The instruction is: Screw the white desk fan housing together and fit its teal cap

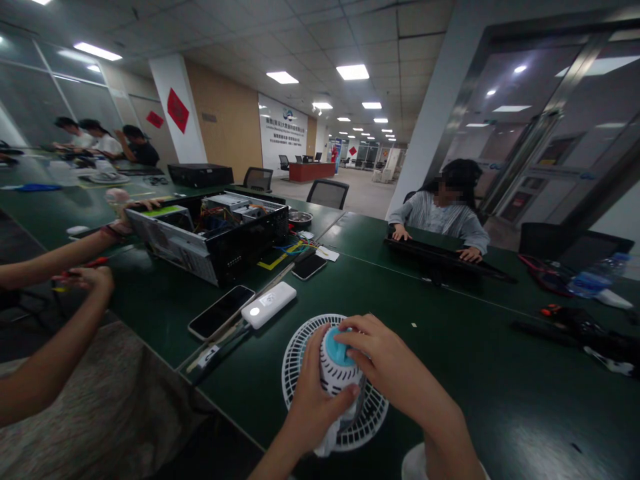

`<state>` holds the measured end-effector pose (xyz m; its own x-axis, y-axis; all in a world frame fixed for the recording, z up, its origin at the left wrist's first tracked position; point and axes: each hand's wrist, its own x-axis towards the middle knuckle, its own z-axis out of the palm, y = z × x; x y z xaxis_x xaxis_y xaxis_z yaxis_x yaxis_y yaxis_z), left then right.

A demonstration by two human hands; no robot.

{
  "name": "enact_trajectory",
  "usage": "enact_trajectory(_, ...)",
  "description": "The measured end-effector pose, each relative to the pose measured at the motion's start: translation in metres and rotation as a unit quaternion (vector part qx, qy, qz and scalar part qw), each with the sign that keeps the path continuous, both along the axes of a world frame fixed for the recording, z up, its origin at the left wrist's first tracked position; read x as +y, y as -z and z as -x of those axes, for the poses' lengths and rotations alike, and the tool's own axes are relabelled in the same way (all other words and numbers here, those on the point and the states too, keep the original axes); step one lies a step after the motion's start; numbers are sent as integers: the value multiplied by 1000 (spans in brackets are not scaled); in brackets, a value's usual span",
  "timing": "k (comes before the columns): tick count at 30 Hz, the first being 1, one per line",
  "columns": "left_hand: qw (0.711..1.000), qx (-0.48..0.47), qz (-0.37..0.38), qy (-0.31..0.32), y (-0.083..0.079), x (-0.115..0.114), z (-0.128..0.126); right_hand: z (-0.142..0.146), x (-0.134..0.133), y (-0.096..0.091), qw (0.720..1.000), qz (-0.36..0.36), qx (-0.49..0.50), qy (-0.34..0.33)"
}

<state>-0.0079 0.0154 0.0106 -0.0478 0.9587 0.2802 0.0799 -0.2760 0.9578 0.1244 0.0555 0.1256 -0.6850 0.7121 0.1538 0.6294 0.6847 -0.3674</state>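
A white electric fan lies with its round grille [295, 353] down on the green table, its motor housing [336, 381] facing up. My left hand [313, 407] is wrapped around the side of that housing. On top sits a light blue knob [336, 348], pinched between the fingers of my right hand [375, 347]. Both hands hide parts of the housing and the grille.
Left of the fan lie a white power bank [270, 305] and a dark phone [221, 313]; another phone [309, 266] is farther back. A co-worker's hands are near an opened computer case [250, 243]. Across the table a person holds a black panel [445, 257].
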Motion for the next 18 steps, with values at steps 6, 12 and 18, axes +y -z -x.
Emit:
enact_trajectory(6,1000,8,1,15,-2,-1,1,4,-2,-2,999,-21,-32,28)
enact_trajectory(12,1000,12,1,-3,-1,-1,1,22,-4,0,989,-56,-72,117)
enact_trajectory(18,1000,15,1,-10,1,0,0,28,-7,0,983,-59,-90,147)
